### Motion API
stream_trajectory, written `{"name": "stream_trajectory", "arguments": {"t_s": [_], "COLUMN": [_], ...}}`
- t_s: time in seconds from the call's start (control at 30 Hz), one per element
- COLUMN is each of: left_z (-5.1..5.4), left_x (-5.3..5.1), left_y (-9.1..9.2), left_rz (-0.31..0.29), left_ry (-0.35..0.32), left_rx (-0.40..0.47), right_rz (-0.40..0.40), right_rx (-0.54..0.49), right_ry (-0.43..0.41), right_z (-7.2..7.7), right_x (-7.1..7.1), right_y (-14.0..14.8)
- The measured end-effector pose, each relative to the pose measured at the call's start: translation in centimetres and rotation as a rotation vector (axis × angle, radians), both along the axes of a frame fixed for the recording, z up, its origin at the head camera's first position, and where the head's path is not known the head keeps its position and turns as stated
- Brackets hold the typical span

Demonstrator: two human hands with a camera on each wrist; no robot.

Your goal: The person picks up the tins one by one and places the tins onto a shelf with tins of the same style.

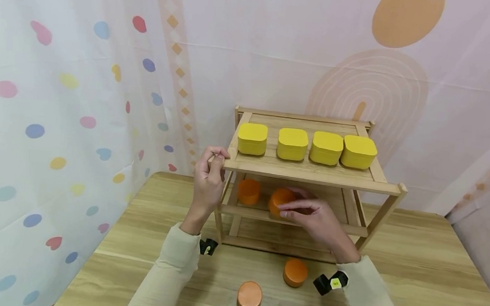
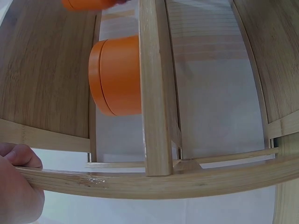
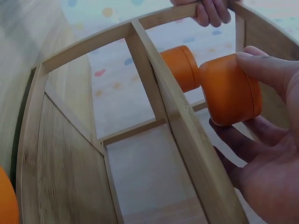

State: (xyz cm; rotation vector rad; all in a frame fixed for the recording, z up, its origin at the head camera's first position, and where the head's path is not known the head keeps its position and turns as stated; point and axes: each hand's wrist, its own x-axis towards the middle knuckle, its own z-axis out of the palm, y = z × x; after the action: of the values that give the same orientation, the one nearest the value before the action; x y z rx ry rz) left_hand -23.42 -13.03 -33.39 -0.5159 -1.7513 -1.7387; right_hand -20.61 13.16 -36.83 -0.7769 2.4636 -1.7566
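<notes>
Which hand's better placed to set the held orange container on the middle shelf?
Right, I'd say: the right hand holds the round orange container at the middle shelf. The left hand grips the wooden rack at its top front-left corner, so would likely need to let go.

A plain orange round canister (image 1: 282,199), a seam circling it near its lid end, is held roughly upright in the right hand's (image 1: 315,217) grip, thumb on one side and fingers on the other. It is at the front rail of the rack's middle shelf, beside another orange canister (image 1: 248,192) on that shelf. The light wooden three-tier rack (image 1: 312,178) stands upright on the worktop (image 1: 414,265), the left hand (image 1: 210,176) gripping its upper front-left corner.
</notes>
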Motion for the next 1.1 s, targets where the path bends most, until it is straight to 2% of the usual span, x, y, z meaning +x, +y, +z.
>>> {"name": "stream_trajectory", "arguments": {"t_s": [0.1, 0.3, 0.7, 1.1], "left_z": [0.0, -0.2, 0.0, 0.0], "left_x": [0.0, 0.0, 0.0, -0.1], "left_y": [-0.1, -0.1, 0.0, -0.1], "left_rz": [0.003, 0.007, 0.008, 0.007], "left_ry": [0.002, 0.012, 0.023, 0.017], "left_rx": [-0.002, -0.002, 0.006, 0.013], "right_rz": [-0.027, -0.007, -0.040, -0.035], "right_rx": [0.048, 0.070, 0.116, 0.158], "right_ry": [-0.019, -0.029, 0.012, -0.030], "right_z": [0.0, -0.3, -0.6, -0.4], "right_x": [-0.7, -1.6, -2.1, -2.1], "right_y": [-0.6, -1.7, -1.8, -1.8]}}
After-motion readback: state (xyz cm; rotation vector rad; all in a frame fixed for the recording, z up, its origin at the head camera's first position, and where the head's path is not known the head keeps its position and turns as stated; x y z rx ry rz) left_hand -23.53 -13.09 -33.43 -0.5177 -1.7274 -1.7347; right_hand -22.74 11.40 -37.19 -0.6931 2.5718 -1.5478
